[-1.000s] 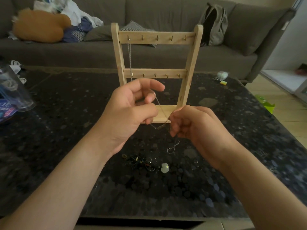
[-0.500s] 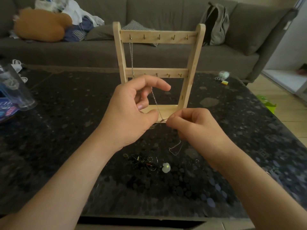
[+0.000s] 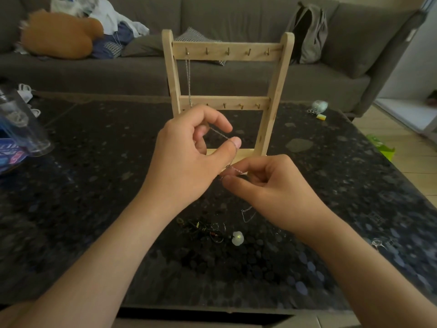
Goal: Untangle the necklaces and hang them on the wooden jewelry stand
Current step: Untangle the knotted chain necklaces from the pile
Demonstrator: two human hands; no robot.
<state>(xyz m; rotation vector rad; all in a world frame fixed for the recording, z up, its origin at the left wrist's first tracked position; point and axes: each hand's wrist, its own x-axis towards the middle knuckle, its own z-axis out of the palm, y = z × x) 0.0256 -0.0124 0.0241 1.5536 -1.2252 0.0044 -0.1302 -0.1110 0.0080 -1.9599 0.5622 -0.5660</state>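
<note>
I have a thin chain up in the air between both hands, above the middle of the table and just in front of the wooden stand. My left hand is curled, with the chain caught under its bent fingers and led over the thumb tip. From there it drops to my right hand, whose thumb and forefinger are pinched tight on it. A short loose end dangles below the right hand. So the held length runs on a slant, high and far at the left hand, low and near at the right. I cannot tell whether a knot is left at the pinch.

The stand sits upright toward the far edge, with one necklace already on the leftmost top hook. The free hooks lie beyond and above my fingers, to the right of that hung one. The left hand is the nearer to them, just below the lower rail. I judge the lift to a hook belongs to it, with the right hand minding the slack. The rest of the tangle, with a pale bead beside it, lies on the table toward the near edge, between my wrists.
</note>
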